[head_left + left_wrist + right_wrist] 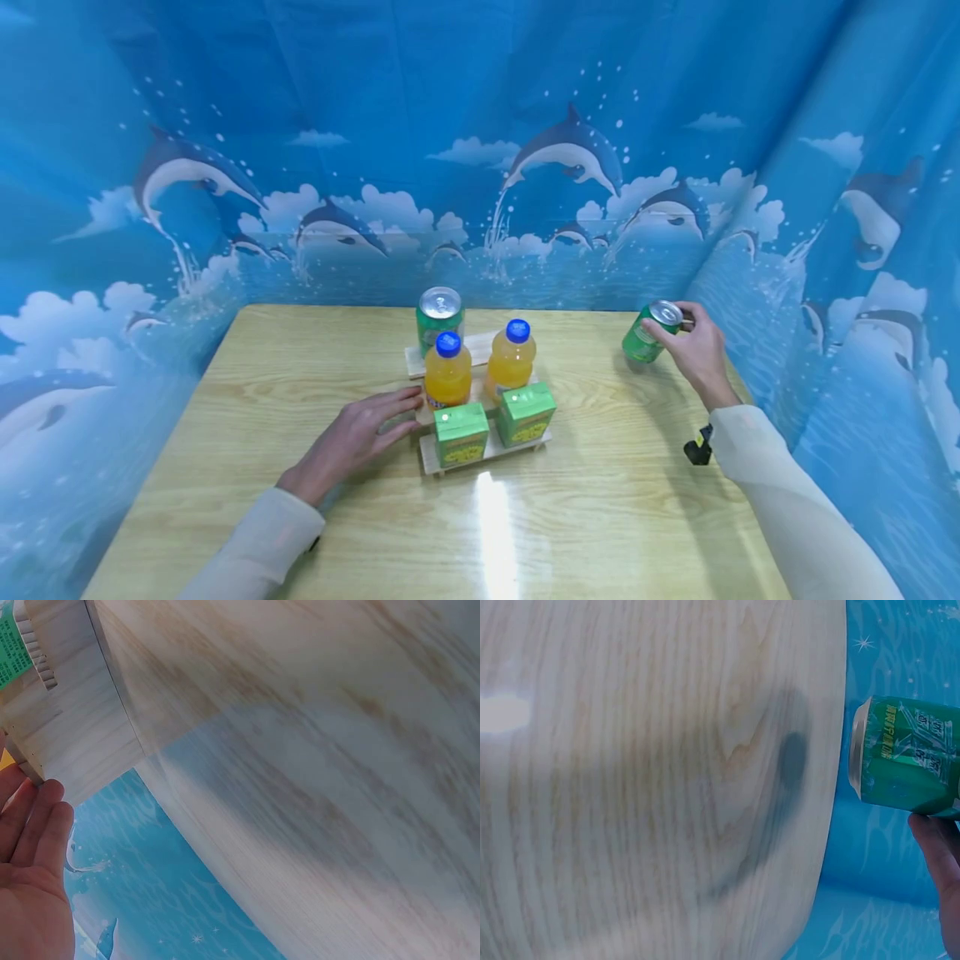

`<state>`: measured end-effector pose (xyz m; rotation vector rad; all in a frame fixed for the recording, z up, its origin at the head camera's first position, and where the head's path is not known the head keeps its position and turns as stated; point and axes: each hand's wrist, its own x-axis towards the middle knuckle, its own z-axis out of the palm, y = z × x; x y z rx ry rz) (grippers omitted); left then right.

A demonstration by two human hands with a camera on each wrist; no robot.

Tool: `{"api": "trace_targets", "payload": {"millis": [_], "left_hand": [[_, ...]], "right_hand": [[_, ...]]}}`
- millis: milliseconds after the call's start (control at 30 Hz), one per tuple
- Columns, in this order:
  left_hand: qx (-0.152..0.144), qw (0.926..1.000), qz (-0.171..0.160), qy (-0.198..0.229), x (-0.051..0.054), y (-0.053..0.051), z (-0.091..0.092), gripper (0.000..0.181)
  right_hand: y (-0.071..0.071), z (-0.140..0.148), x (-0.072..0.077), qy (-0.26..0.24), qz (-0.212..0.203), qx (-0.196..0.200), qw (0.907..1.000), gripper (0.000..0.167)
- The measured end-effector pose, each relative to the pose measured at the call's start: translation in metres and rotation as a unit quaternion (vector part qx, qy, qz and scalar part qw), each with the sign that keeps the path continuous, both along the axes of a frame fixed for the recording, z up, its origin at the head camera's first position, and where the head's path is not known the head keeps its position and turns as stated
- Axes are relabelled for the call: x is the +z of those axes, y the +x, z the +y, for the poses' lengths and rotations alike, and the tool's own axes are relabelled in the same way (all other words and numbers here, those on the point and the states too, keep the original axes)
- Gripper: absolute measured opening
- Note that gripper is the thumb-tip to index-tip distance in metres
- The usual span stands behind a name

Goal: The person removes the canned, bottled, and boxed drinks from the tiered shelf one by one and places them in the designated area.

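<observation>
1. It is bright here, with light from above.
2. I see a white stripe of shine on the table (382,542).
3. Soft shadows fall below the can (642,340) and right arm (795,508).
4. Both wrist views look greyer.

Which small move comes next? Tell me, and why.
Perhaps carry the green can in the right grip leftward to the back step of the rack: it is held above the table, and that step bears another can with bare wood to its right.

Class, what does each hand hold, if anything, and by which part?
The right hand holds a green can by its side, near the top; the left hand, at the wooden rack, holds nothing.
</observation>
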<state>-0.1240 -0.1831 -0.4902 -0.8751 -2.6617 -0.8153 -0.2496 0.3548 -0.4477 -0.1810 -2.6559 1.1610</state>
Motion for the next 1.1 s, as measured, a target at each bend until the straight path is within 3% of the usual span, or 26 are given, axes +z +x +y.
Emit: {"api": "trace_targets", "payload": {"millis": [1100], "left_hand": [[0.006, 1.0, -0.002, -0.006, 0.0, 0.001, 0.001, 0.046]], "right_hand": [[0.003, 0.023, -0.021, 0.036, -0.003, -0.037, 0.9987, 0.084]]}}
